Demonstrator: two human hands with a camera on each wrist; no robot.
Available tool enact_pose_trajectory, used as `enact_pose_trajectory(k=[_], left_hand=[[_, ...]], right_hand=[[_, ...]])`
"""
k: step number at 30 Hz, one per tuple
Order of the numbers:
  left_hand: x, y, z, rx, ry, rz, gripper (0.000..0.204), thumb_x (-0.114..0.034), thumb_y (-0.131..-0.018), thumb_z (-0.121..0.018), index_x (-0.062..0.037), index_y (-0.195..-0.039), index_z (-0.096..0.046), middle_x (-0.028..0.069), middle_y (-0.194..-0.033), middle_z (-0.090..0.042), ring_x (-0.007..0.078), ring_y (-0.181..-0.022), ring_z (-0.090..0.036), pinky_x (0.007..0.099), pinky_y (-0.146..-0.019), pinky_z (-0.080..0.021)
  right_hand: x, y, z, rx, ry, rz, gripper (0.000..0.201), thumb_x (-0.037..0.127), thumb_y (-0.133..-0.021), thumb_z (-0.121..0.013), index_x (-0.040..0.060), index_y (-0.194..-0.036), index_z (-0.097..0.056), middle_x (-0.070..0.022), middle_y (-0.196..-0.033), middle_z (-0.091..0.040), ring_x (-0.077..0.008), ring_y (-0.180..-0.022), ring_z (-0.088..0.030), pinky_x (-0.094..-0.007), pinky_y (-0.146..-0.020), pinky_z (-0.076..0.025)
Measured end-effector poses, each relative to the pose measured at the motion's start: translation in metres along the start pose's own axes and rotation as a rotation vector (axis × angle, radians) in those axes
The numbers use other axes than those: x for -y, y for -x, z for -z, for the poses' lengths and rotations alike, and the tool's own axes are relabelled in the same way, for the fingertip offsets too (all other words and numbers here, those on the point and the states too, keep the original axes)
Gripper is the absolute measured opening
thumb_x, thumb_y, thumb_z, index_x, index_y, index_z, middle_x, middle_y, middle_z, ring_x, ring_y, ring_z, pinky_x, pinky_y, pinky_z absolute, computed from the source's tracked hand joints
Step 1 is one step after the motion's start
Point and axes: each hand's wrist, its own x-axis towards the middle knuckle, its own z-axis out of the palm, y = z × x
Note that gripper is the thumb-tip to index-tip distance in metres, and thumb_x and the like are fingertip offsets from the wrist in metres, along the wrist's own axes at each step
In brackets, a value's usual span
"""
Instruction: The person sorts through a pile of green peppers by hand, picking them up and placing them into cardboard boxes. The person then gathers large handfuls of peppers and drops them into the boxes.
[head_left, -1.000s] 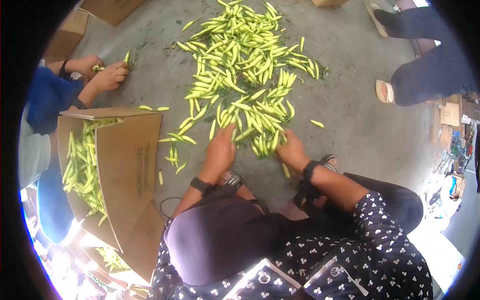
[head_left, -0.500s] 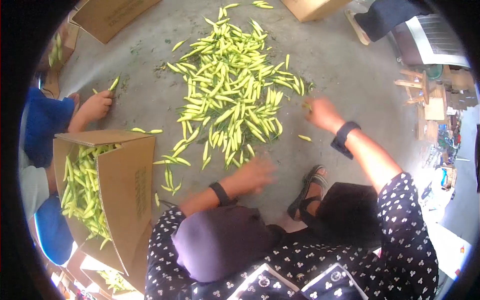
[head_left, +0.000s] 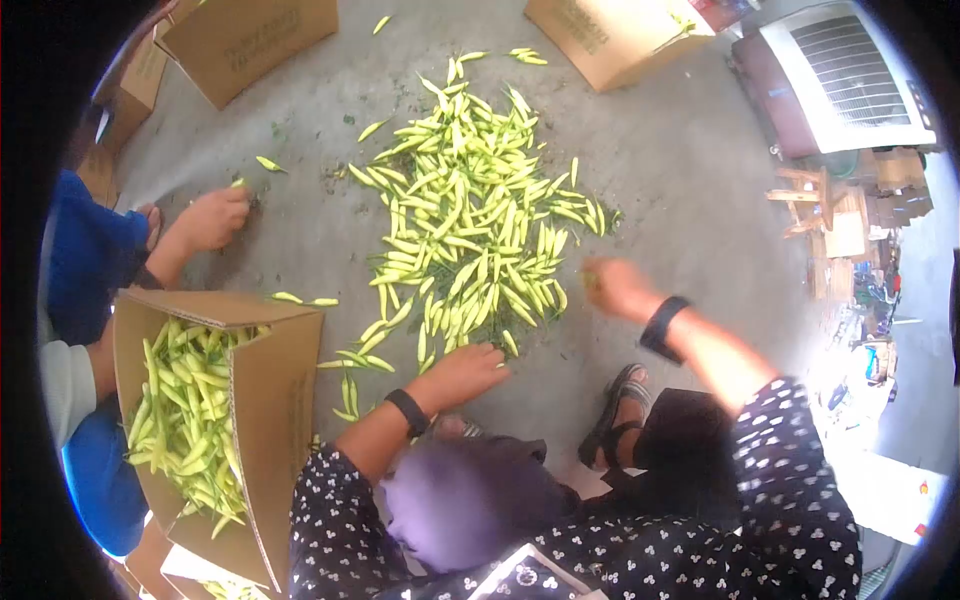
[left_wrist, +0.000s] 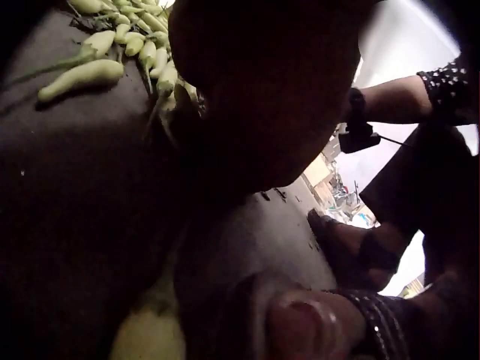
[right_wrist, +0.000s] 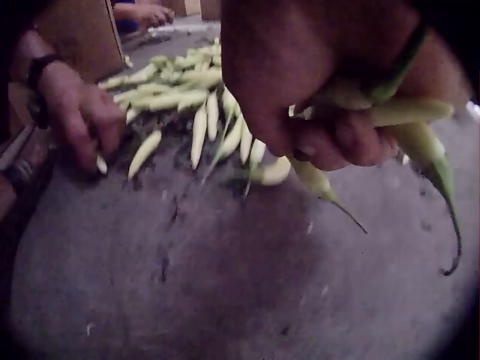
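Pale green chili peppers [head_left: 470, 230] lie in a long loose pile on the concrete floor. At the pile's near edge, my left hand [head_left: 465, 372] reaches down, its fingertips at the floor. In the right wrist view the pale end of a chili pepper [right_wrist: 102, 164] shows between those fingertips. To the right of the pile my right hand [head_left: 622, 288] is raised off the floor. It grips several chili peppers [right_wrist: 420, 142], whose stems and tips stick out of the curled fingers. A single chili pepper [right_wrist: 144, 154] lies beside the left hand.
A cardboard box [head_left: 275, 400] full of chili peppers stands at the left. Another person's hand [head_left: 215, 218] is beyond it, near a lone pepper [head_left: 268, 163]. More boxes [head_left: 250, 45] stand at the back. My sandalled foot [head_left: 622, 410] is close by on the right.
Both hands were at the pile's near end; the right hand swung out rightward with peppers, then slightly back. My left hand drew back, then reached to the near edge. The head view shifted.
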Motion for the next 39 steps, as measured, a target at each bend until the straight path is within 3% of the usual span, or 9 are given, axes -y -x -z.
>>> enact_pose_trajectory(k=[3,5,7,10,14,19,21,27,39], left_hand=[[-0.005,0.005,0.006,-0.077,0.050,0.080,0.022,-0.008,-0.077,-0.051,-0.0091,-0.098,-0.055,0.0086,-0.087,-0.052,0.0266,-0.085,-0.053,0.0374,-0.071,-0.046],[-0.009,0.008,0.006,-0.137,0.082,0.131,0.024,-0.007,-0.077,-0.050,-0.0087,-0.101,-0.054,0.0092,-0.086,-0.052,0.0273,-0.085,-0.053,0.0379,-0.071,-0.046],[-0.008,0.011,0.007,-0.094,0.064,0.190,0.025,-0.006,-0.078,-0.049,-0.0077,-0.102,-0.055,0.0099,-0.086,-0.051,0.0283,-0.084,-0.053,0.0387,-0.071,-0.046],[-0.005,0.014,-0.004,-0.207,0.076,0.169,0.028,-0.004,-0.076,-0.051,-0.0073,-0.103,-0.055,0.0107,-0.085,-0.051,0.0292,-0.083,-0.054,0.0395,-0.070,-0.046],[-0.010,0.007,0.008,-0.219,0.128,0.218,0.031,-0.001,-0.076,-0.052,-0.0038,-0.107,-0.054,0.0148,-0.085,-0.051,0.0328,-0.083,-0.054,0.0405,-0.069,-0.045],[-0.009,0.012,0.021,-0.265,0.305,0.336,0.033,0.001,-0.078,-0.048,-0.0006,-0.111,-0.052,0.0192,-0.088,-0.053,0.0376,-0.085,-0.053,0.0424,-0.071,-0.044],[-0.006,0.019,0.032,-0.446,0.297,0.443,0.035,-0.001,-0.079,-0.048,-0.0019,-0.114,-0.052,0.0206,-0.089,-0.053,0.0389,-0.086,-0.053,0.0442,-0.073,-0.044],[-0.014,0.040,0.095,-0.443,0.394,0.842,0.037,-0.005,-0.081,-0.051,-0.0039,-0.118,-0.054,0.0195,-0.103,-0.057,0.0339,-0.090,-0.056,0.0402,-0.078,-0.045],[0.016,-0.084,0.221,-0.108,0.169,1.183,0.037,-0.010,-0.082,-0.059,-0.0055,-0.119,-0.055,0.0143,-0.097,-0.063,0.0188,-0.082,-0.057,0.0314,-0.076,-0.046]], right_hand=[[0.022,0.002,0.161,0.105,0.040,-0.095,0.011,0.008,-0.073,-0.052,0.0019,-0.081,-0.058,-0.0213,-0.080,-0.060,-0.0399,-0.075,-0.058,-0.0437,-0.066,-0.046],[-0.020,0.009,0.254,-0.159,0.360,0.310,0.018,0.009,-0.075,-0.053,0.0035,-0.091,-0.060,-0.0185,-0.071,-0.058,-0.0296,-0.065,-0.058,-0.0392,-0.064,-0.047],[-0.008,0.035,0.371,-0.125,0.467,-0.197,0.034,0.013,-0.074,-0.060,0.0003,-0.105,-0.058,-0.0181,-0.098,-0.062,-0.0273,-0.087,-0.061,-0.0380,-0.076,-0.049],[-0.018,0.104,0.529,-0.435,1.115,0.082,0.035,0.008,-0.079,-0.060,-0.0001,-0.113,-0.056,-0.0184,-0.112,-0.059,-0.0289,-0.098,-0.059,-0.0350,-0.084,-0.048],[0.003,0.136,0.556,-0.592,1.046,-0.064,0.035,0.010,-0.082,-0.061,-0.0009,-0.115,-0.055,-0.0190,-0.111,-0.059,-0.0281,-0.098,-0.059,-0.0349,-0.086,-0.047],[0.007,0.075,0.376,-0.398,0.221,-0.014,0.007,0.006,-0.076,-0.058,0.0029,-0.082,-0.059,-0.0030,-0.074,-0.057,-0.0137,-0.070,-0.056,-0.0300,-0.063,-0.046],[-0.030,0.035,0.288,-0.266,0.175,0.299,0.011,0.011,-0.075,-0.059,0.0013,-0.079,-0.057,-0.0104,-0.074,-0.059,-0.0191,-0.067,-0.057,-0.0322,-0.062,-0.047],[-0.083,-0.044,0.095,-0.061,-0.258,0.035,0.022,0.021,-0.073,-0.063,0.0025,-0.084,-0.062,-0.0190,-0.076,-0.062,-0.0310,-0.067,-0.060,-0.0391,-0.063,-0.047],[-0.226,-0.107,0.033,-0.013,-0.790,-0.306,0.021,0.019,-0.077,-0.057,0.0032,-0.091,-0.062,-0.0202,-0.085,-0.064,-0.0372,-0.074,-0.060,-0.0439,-0.068,-0.047]])
